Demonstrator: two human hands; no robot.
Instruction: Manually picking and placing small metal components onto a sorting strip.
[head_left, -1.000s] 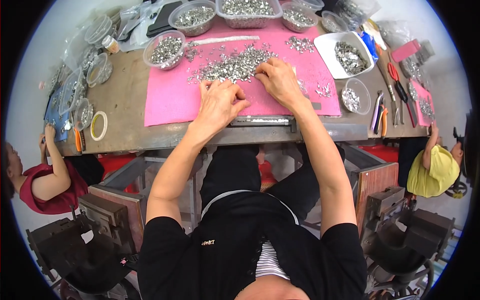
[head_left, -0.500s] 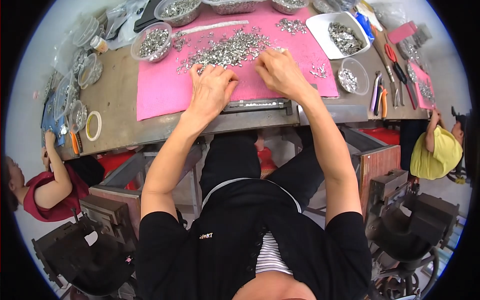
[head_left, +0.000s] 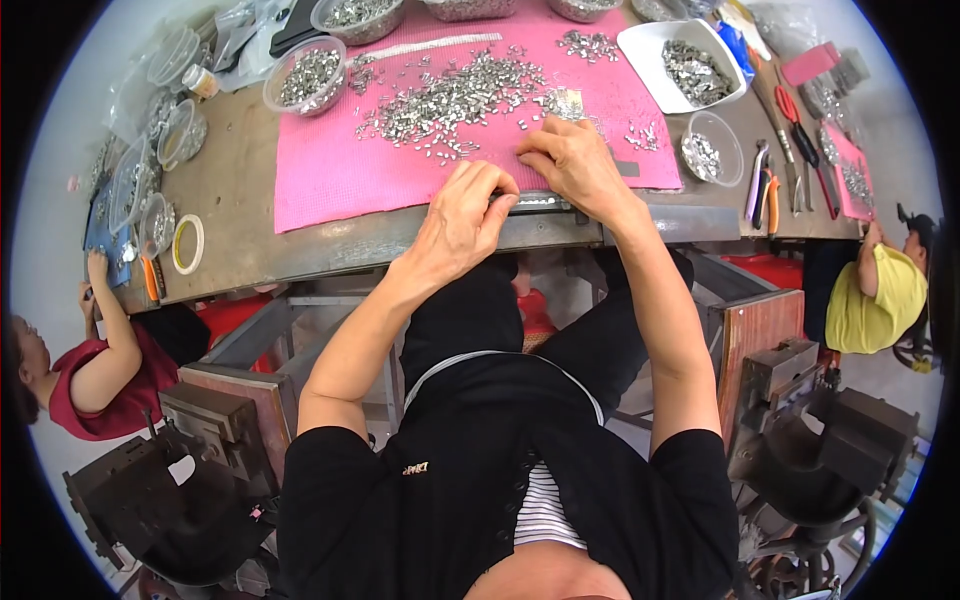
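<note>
My left hand [head_left: 462, 215] is at the front edge of the pink mat [head_left: 330, 180], its thumb and fingers pinched together over the left end of a narrow metal bar fixture [head_left: 545, 202]. What the pinch holds, if anything, is too small to make out. Just right of it, my right hand [head_left: 578, 165] hovers low over the mat with fingers curled and closed; its contents are hidden. Beyond both hands spreads a loose pile of small silvery metal pieces [head_left: 455, 100]. A few small pieces and a yellowish patch [head_left: 570, 102] lie just past my right hand.
Clear plastic tubs [head_left: 305, 78] of metal pieces stand left and behind; a white tray [head_left: 655, 65] and round tub [head_left: 712, 150] stand right. Pliers [head_left: 768, 195] and red-handled cutters [head_left: 790, 105] lie farther right. A tape roll [head_left: 188, 246] lies left. Two people sit on either side.
My left hand has come from the near edge of the pile back and right to the bar fixture. My right hand has shifted slightly nearer and right, exposing the yellowish patch.
</note>
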